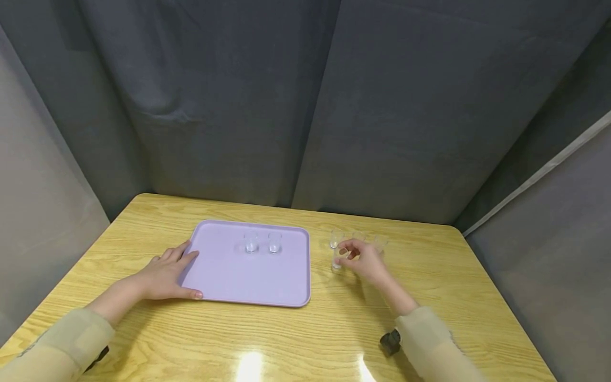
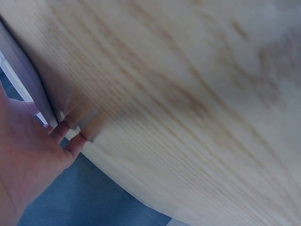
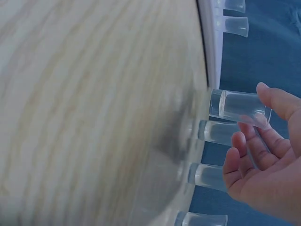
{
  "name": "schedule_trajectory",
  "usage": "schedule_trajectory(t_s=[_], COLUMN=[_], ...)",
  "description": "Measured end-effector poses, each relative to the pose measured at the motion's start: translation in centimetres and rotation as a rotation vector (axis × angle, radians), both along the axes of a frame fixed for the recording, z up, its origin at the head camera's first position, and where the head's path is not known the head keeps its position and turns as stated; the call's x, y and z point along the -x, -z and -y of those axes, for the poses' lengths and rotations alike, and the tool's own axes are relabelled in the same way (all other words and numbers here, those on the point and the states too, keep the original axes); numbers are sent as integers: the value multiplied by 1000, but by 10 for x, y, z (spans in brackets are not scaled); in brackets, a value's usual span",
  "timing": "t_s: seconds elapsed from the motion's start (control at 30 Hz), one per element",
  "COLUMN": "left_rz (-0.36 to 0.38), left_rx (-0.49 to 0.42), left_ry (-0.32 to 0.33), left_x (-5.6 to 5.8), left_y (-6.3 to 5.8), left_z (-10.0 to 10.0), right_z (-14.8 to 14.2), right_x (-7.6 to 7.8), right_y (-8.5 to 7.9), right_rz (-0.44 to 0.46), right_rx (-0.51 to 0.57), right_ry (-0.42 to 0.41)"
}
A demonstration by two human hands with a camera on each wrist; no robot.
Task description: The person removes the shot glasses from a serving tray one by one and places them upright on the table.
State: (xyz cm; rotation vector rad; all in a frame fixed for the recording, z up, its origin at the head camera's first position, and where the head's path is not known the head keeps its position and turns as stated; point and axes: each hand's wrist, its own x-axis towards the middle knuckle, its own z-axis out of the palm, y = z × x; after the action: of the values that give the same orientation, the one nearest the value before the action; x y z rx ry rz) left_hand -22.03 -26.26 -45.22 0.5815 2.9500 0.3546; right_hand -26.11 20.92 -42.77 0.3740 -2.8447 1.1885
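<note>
A small clear shot glass (image 3: 242,104) is pinched near its rim between the thumb and fingers of my right hand (image 1: 365,261). It is upright, close to the tabletop; whether its base touches the wood I cannot tell. Just behind it stands another glass (image 1: 336,239), with two more, a middle glass (image 1: 359,235) and a right-hand glass (image 1: 381,242), partly behind the hand. At the left, my left hand (image 1: 164,273) rests with spread fingers on the left edge and near corner of a lilac tray (image 1: 248,284). Two similar glasses, left (image 1: 251,243) and right (image 1: 274,243), stand upright towards the tray's back.
Everything stands on a light wooden table (image 1: 286,339) with rounded far corners. Dark grey curtains (image 1: 238,106) hang behind it, and paler panels flank both sides. Bare wood lies between the tray's right edge and the group of glasses.
</note>
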Motion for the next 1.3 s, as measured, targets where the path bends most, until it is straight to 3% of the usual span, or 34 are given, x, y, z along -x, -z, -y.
schedule_trajectory(t_s=[0.27, 0.67, 1.07, 1.3], left_rz=[8, 4, -17, -12], left_rx=[-5, -11, -43, -35], left_ry=[-6, -5, 6, 4], left_x=[-1, -2, -2, -4], left_y=[-2, -3, 1, -3], left_z=[-1, -2, -1, -2], right_z=[1, 0, -4, -4], right_x=[3, 2, -5, -7], right_y=[12, 13, -13, -33], right_rz=[55, 76, 39, 10], right_rx=[-17, 16, 2, -28], right_ry=[-10, -6, -44, -65])
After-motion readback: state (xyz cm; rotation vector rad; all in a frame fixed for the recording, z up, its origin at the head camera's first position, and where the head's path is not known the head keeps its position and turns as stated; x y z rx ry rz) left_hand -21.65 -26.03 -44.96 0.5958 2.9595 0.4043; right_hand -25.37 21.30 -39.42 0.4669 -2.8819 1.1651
